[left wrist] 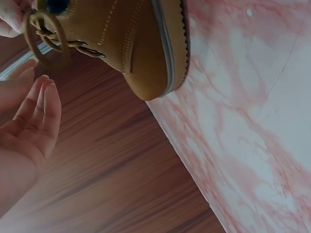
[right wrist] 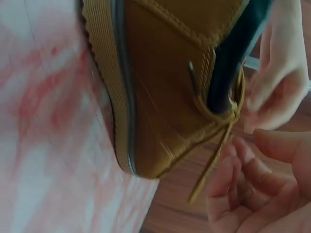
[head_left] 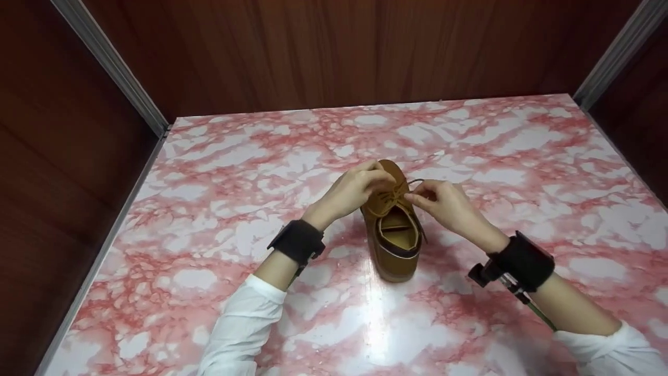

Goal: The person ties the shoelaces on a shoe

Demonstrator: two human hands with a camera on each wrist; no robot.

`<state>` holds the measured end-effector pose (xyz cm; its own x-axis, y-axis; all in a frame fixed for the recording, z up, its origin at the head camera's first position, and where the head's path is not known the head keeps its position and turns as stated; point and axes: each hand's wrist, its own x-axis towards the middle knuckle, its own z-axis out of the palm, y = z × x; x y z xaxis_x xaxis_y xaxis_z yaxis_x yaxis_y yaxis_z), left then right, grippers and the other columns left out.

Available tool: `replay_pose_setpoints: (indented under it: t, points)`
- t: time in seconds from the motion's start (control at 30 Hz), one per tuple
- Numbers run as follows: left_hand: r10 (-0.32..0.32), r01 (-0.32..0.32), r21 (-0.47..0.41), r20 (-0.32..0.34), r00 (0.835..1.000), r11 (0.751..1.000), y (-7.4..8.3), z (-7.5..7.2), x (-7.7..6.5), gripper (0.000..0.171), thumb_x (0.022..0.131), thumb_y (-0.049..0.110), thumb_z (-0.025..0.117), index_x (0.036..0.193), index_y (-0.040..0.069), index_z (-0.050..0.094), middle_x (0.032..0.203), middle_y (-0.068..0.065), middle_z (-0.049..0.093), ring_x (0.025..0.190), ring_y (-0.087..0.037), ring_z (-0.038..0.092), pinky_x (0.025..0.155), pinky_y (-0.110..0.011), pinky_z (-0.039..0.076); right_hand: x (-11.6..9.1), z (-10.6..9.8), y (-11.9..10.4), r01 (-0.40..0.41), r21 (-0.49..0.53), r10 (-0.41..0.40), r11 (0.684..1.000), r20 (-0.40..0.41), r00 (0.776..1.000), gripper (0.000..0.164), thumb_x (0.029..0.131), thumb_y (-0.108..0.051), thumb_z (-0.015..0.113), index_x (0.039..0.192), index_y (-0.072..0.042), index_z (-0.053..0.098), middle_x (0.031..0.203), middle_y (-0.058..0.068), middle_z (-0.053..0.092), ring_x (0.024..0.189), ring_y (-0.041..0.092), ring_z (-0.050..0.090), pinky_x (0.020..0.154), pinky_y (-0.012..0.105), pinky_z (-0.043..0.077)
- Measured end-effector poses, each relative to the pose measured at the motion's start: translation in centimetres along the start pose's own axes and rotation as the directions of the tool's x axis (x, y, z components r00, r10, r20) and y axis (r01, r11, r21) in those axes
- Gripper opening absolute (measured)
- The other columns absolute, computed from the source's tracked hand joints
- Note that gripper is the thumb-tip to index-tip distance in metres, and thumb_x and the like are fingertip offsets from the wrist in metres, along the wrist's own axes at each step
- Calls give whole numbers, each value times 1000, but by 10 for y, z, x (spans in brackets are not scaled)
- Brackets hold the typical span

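A tan lace-up shoe (head_left: 397, 266) stands on the marbled tabletop, toe pointing away from me. Its brown lace (right wrist: 214, 167) is crossed at the throat, with one end hanging over the side and a loop (left wrist: 64, 41) showing in the left wrist view. My left hand (head_left: 357, 190) is over the left of the toe and lacing, its fingers (left wrist: 51, 104) loosely bent just below that loop. On the other side, my right hand (head_left: 446, 203) is close to the knot. Its thumb (right wrist: 279, 145) and fingertips are slightly apart, with nothing visible between them.
The red-and-white marbled tabletop (head_left: 235, 209) surrounds the shoe. A dark brown wood panel (head_left: 334, 52) rises along the back edge, with similar panels at both sides. Black camera bands (head_left: 298, 241) are strapped to both wrists.
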<state>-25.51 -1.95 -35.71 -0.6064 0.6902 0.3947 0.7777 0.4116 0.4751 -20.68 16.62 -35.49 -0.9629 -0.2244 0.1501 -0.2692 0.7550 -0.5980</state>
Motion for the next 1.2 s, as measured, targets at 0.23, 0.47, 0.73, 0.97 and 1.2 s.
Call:
replay_pose_setpoints:
  t: [0.23,0.47,0.73,0.97,1.2]
  points:
    - [58,-56,-13,219,974,998,-11,10,12,41,71,-5,41,96,27,47,85,9,36,79,-3,31,68,-15,24,0,9,-6,-56,47,52,997,69,996,33,64,-45,43,74,-14,48,64,-1,48,55,11,43,46,25,33]
    - [-3,-17,87,225,974,996,-13,10,12,27,71,10,46,89,30,49,83,11,33,76,-3,30,62,-16,27,1,10,-12,-119,44,116,992,74,990,38,61,-49,43,72,-12,48,64,0,47,54,12,41,46,25,32]
    - [35,-54,136,138,990,989,-15,8,11,10,68,19,50,78,23,53,83,9,32,76,-4,30,61,-15,27,7,12,-15,-107,23,105,994,96,990,31,64,-40,48,69,-10,48,63,1,47,50,12,41,43,24,33]
    - [112,-118,166,42,993,979,-19,10,7,4,67,17,51,71,17,52,82,8,35,73,-4,34,58,-13,28,13,8,-10,-76,57,69,995,127,990,11,63,-18,49,69,-9,53,62,0,50,54,10,44,48,22,34]
    - [30,-33,44,62,998,998,-17,10,0,8,69,24,48,73,17,51,69,12,45,59,-1,41,49,-14,32,15,1,-2,-37,61,31,997,100,995,10,65,-13,47,72,-8,52,63,1,50,50,11,45,43,23,35]
